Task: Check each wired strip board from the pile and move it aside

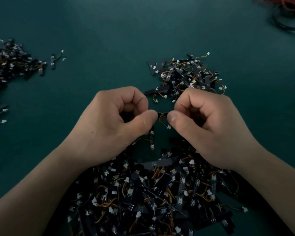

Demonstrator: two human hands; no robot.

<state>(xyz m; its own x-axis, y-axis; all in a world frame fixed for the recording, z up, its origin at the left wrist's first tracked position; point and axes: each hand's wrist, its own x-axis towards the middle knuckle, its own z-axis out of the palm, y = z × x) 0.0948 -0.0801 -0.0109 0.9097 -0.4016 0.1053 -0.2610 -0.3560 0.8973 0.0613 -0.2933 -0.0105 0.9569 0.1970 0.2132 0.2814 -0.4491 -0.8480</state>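
Black, thin strip board [162,114] with orange wires, its ends pinched by left hand [116,123] and right hand [206,126].

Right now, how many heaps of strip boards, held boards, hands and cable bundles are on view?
Heaps of strip boards: 3 (near heap, right heap, left heap)
Boards held: 1 (held strip board)
Hands: 2 (left hand, right hand)
Bundles: 1 (cable bundle)
Total: 7
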